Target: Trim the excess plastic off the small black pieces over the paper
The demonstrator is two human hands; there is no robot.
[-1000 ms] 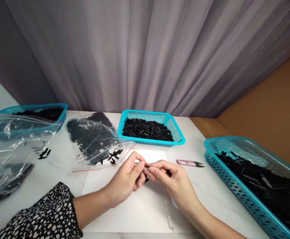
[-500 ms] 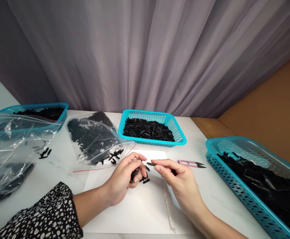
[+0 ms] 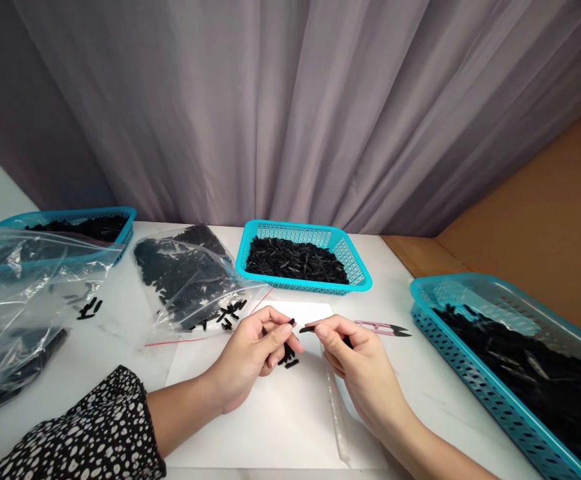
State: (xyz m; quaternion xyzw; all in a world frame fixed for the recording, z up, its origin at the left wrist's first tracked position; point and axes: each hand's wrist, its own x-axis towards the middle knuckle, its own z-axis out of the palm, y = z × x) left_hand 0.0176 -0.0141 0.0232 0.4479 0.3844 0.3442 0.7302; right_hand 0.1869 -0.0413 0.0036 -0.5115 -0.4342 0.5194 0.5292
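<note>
My left hand [image 3: 255, 347] is closed above a white sheet [image 3: 250, 427], with a small dark piece [image 3: 292, 322] showing at the thumb and fingertip. Between the thumb and forefinger of my right hand [image 3: 358, 357] is a thin black strip [image 3: 307, 329], its free end pointing at my left fingertips. Another dark bit shows behind the right fingers. Under my left fingertips, several short black pieces [image 3: 291, 364] lie on the sheet. Beyond my right hand rest thread snips [image 3: 383, 329] with pink handles, partly hidden by it.
A turquoise basket [image 3: 363, 275] of black strips stands at the back, another basket [image 3: 423, 300] at the right, a third [image 3: 129, 227] far left. Zip bags [image 3: 190, 280] with black pieces lie left, one a large clear bag [image 3: 35, 293]. Cardboard [image 3: 530, 187] walls the right side.
My left fingers have shifted, and a small dark piece now shows at their tips. My right hand has turned slightly and drawn a little right, still pinching the strip.
</note>
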